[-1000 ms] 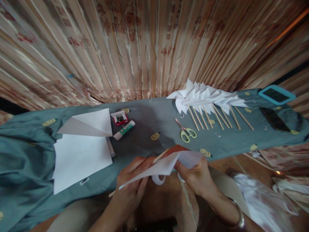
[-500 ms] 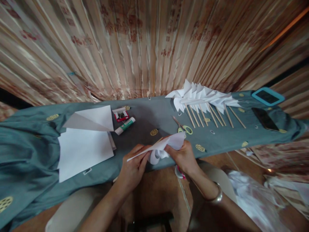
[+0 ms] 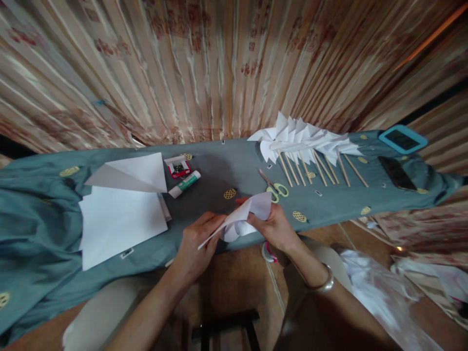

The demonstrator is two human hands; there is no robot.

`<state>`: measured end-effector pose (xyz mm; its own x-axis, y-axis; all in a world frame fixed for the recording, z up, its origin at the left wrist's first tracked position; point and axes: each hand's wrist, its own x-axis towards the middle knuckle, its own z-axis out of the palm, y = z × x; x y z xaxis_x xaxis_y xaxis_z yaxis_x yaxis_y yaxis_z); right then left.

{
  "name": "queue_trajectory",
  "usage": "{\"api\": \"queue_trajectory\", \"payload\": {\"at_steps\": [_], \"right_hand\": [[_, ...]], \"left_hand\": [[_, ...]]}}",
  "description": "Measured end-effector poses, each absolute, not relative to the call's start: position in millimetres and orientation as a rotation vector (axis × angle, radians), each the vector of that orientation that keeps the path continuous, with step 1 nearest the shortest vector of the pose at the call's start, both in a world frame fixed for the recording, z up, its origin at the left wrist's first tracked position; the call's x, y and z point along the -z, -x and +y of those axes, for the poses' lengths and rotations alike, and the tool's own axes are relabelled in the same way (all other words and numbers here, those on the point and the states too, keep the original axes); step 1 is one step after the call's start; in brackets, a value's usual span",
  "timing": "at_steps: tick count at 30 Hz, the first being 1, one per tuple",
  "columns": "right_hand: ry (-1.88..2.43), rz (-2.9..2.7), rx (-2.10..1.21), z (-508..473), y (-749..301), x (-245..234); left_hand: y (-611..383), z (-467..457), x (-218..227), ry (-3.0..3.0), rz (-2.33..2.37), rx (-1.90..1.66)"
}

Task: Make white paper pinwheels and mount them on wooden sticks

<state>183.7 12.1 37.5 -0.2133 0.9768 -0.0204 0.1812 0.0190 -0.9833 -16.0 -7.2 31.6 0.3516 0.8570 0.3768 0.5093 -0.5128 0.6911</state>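
Note:
A white paper pinwheel [image 3: 239, 217] with curled blades is held between my two hands over the table's front edge. My left hand [image 3: 199, 239] is closed on its left side, fingers pinching the paper. On the right, my right hand [image 3: 274, 226] grips the paper with the thumb in front; its other fingers are partly hidden behind. Just beyond my right hand lie scissors [image 3: 272, 187] with light green handles. Whether a stick is attached to this pinwheel is hidden.
Finished paper pinwheels [image 3: 307, 139] on wooden sticks lie in a row at the back right. White paper sheets [image 3: 122, 224] are stacked at left, near a glue stick [image 3: 185, 184] and a small red box [image 3: 178, 167]. A phone [image 3: 397, 173] and a blue-framed device [image 3: 403, 139] lie far right.
The pinwheel has tilted slightly in my hands, its right blade curling more. My hands keep their hold. The whole view has shifted a little, with the table things appearing slightly higher and further left.

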Motion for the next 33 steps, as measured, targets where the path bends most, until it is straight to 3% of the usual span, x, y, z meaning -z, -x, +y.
{"api": "queue_trajectory", "payload": {"at_steps": [33], "right_hand": [[1.281,-1.520,-1.363,17,-185,-21]], "left_hand": [[13,-12,-25,-2.311,1.253,-0.847]]}}
